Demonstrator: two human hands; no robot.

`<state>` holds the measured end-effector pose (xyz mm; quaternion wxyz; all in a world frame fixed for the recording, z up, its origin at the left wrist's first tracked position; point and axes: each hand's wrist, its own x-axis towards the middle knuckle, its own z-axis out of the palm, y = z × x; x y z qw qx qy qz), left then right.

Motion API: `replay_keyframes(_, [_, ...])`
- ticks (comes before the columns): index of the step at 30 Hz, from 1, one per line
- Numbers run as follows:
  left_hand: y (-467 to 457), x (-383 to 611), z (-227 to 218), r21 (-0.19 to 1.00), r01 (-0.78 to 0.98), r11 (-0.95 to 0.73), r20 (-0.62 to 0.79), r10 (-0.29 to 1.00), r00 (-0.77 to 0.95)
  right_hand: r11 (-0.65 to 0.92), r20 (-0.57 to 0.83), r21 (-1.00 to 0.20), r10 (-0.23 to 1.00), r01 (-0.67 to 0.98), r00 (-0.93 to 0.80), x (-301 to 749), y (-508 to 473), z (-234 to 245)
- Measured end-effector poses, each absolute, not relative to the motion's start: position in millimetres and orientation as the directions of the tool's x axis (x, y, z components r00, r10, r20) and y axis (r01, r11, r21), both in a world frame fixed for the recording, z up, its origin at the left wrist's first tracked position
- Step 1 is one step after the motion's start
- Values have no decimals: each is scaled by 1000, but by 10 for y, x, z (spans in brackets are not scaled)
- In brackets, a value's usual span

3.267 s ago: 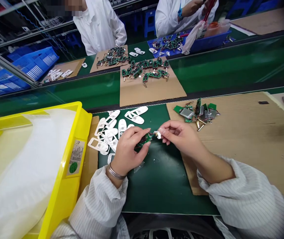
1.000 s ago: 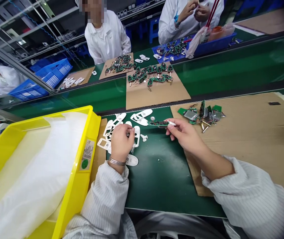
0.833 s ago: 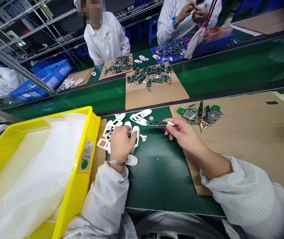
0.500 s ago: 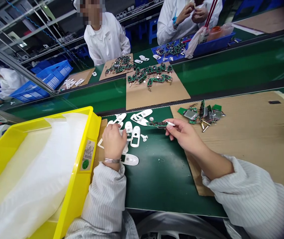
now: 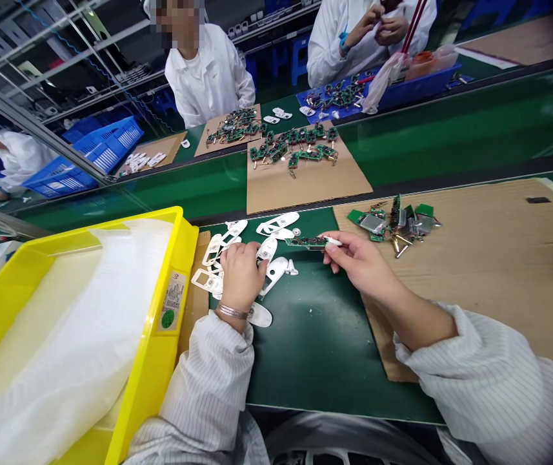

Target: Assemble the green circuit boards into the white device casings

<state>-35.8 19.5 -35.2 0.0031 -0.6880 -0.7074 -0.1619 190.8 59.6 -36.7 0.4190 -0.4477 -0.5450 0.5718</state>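
Observation:
My right hand [image 5: 353,255] pinches a green circuit board [image 5: 308,243] by its right end, where a small white piece [image 5: 333,241] shows at the fingertips. The board is held level above the green table. Over a loose pile of white plastic casings, my left hand [image 5: 241,274] has its fingers curled down. A white casing [image 5: 267,248] lies between its thumb and forefinger; the fingertips are partly hidden. Another casing with a window [image 5: 276,274] lies against the thumb side, beside a small white part [image 5: 292,267].
At left stands a yellow tray [image 5: 186,258] with a white sheet [image 5: 126,290] in it. A cardboard sheet [image 5: 455,290] on the right bears several circuit boards [image 5: 375,223]. Beyond, more boards lie on cardboard [image 5: 300,187]; co-workers in white coats [image 5: 208,77] are across the line.
My left hand has moved right and slightly towards me across the pile. Casings by its thumb have shifted right and turned. My right hand still holds the circuit board in about the same place.

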Motion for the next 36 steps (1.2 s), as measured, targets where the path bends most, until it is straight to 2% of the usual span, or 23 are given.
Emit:
replay_keyframes(8, [225, -375, -369, 365, 929, -63, 312, 948, -59, -41, -42, -999, 963, 11, -267, 1918, 600, -369])
replay_keyframes(12, [212, -389, -321, 443, 890, -107, 388, 918, -83, 70, 41, -994, 955, 88, -294, 1930, 594, -383])
replay_keyframes(15, [177, -355, -266, 611, 778, -145, 428, 887, -171, 333, 265, -926, 908, 178, -324, 1921, 553, -363])
replay_keyframes(17, [145, -303, -236, 761, 627, -167, 385, 894, -228, 487, 381, -850, 831, 199, -406, 1904, 507, -336])
replay_keyframes(20, [98, -205, -213, 928, 341, -148, 236, 943, -233, 554, 389, -810, 753, 193, -530, 1867, 430, -309])
replay_keyframes(24, [59, -105, -198, 997, -75, -33, 18, 980, -201, 472, 314, -864, 779, 177, -542, 1826, 378, -327])
replay_keyframes(28, [46, -50, -186, 883, -467, 44, -83, 995, -62, 167, 162, -986, 877, -28, -453, 1795, 377, -360])
replay_keyframes(30, [44, -19, -196, 834, -546, 83, -86, 996, 19, 3, 67, -991, 880, -135, -470, 1779, 378, -371])
replay_keyframes(32, [43, 12, -216, 820, -564, 100, -82, 995, 56, -91, 6, -981, 867, -170, -498, 1769, 381, -379])
replay_keyframes(34, [47, 28, -231, 814, -574, 95, -89, 995, 38, -90, 10, -981, 860, -171, -511, 1775, 394, -382])
replay_keyframes(36, [53, 15, -229, 804, -585, 105, -128, 992, 2, 17, 96, -986, 869, -165, -485, 1805, 422, -373])
